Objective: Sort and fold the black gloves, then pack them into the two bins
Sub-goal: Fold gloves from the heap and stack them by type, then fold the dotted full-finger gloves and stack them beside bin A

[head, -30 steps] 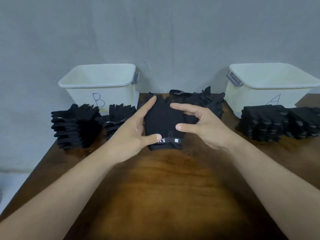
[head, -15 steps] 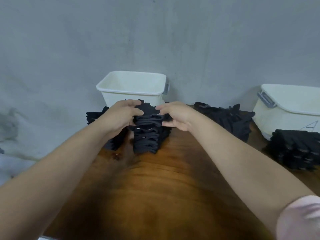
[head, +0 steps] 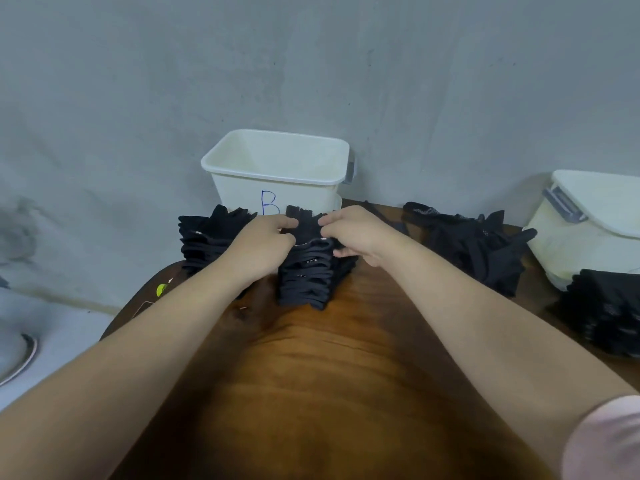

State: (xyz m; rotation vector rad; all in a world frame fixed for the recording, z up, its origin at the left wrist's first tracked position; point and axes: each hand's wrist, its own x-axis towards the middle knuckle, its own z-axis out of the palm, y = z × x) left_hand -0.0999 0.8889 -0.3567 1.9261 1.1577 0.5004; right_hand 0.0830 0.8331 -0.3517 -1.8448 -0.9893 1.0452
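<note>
We pinched a folded glove (head: 306,232) between left hand (head: 265,239) and right hand (head: 355,233), squaring it atop the stack (head: 306,282) just before bin B (head: 277,178), seemingly for tidy packing.

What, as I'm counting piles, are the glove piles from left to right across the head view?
far-left glove stack → middle stack, gripped by the left hand and right hand → loose glove heap → right-edge stack
</note>
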